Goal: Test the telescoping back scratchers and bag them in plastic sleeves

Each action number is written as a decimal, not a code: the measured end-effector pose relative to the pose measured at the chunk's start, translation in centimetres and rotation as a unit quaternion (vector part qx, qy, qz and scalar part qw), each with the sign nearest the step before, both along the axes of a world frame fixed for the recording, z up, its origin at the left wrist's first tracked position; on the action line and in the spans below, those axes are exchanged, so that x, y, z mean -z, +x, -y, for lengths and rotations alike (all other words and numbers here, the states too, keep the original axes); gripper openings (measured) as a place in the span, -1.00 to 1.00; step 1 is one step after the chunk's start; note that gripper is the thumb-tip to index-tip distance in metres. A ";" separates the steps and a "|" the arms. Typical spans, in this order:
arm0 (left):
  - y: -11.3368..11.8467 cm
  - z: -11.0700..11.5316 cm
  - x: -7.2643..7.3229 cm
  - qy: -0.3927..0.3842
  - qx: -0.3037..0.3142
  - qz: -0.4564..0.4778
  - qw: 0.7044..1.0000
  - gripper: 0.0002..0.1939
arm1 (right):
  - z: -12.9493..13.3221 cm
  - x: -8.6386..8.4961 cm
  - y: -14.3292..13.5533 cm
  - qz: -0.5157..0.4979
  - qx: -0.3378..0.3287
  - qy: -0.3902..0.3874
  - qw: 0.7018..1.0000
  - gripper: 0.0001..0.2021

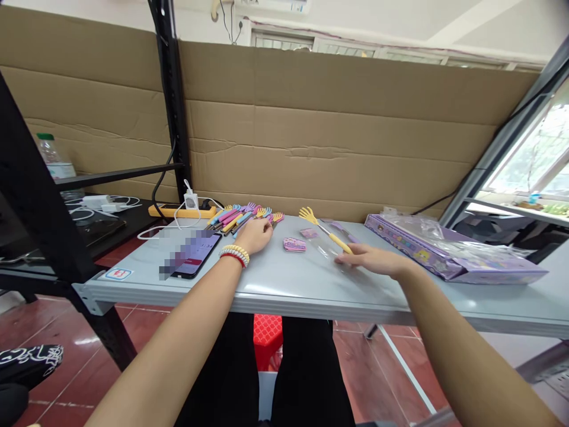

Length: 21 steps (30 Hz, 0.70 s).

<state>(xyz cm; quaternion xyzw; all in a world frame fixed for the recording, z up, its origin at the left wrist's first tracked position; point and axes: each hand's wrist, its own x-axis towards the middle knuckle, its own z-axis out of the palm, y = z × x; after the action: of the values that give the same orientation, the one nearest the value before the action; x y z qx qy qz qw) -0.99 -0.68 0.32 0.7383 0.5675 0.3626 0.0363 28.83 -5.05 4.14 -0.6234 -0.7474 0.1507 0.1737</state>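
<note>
My right hand (pixel 367 260) is closed on the lower end of a yellow back scratcher (pixel 338 242); its hand-shaped head points away from me. Under and beside it lies a clear plastic bag (pixel 323 244) with a purple printed top. My left hand (pixel 255 235) rests with curled fingers at the near right side of a pile of colourful back scratchers (pixel 235 218). What those fingers hold, if anything, is hidden. Between my hands sits a small stack of pink-purple printed cards (pixel 294 244).
A phone (pixel 198 255) lies left of my left arm, near a white charger (pixel 191 200) and an orange power strip (pixel 171 211). To the right stands an open purple box (pixel 438 252) with clear plastic bags in it. A cardboard wall (pixel 329 130) closes off the back.
</note>
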 end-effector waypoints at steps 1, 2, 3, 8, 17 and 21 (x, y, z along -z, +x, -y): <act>0.1 0.1 -0.1 0.001 0.001 -0.007 1.000 -0.78 | 0.9 -0.5 0.6 -0.015 -0.013 -0.038 0.999 -0.64; 0.1 0.1 -0.1 0.002 0.004 -0.010 1.000 -0.77 | 1.6 -1.1 1.1 -0.034 -0.024 -0.072 0.997 -0.63; 0.1 0.2 -0.2 0.005 0.008 -0.009 1.000 -0.77 | 2.3 -1.8 1.6 -0.056 -0.033 -0.102 0.993 -0.60; 0.0 0.1 -0.1 0.007 0.015 0.003 1.000 -0.77 | 2.3 -4.2 1.5 -0.103 -0.079 -0.107 0.986 -0.56; -0.1 0.1 0.0 0.006 0.006 0.014 1.000 -0.81 | -7.7 0.2 -3.2 0.092 -0.105 0.059 0.989 -0.65; -0.1 0.1 0.0 0.010 0.001 0.013 1.000 -0.78 | -10.4 1.5 -3.4 0.143 -0.101 0.049 0.983 -0.62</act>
<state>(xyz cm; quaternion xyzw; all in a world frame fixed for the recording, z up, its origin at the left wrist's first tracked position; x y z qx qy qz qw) -1.06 -0.78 0.31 0.7344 0.5625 0.3780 0.0370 25.44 5.33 2.62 -0.5502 -0.8302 0.0403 0.0795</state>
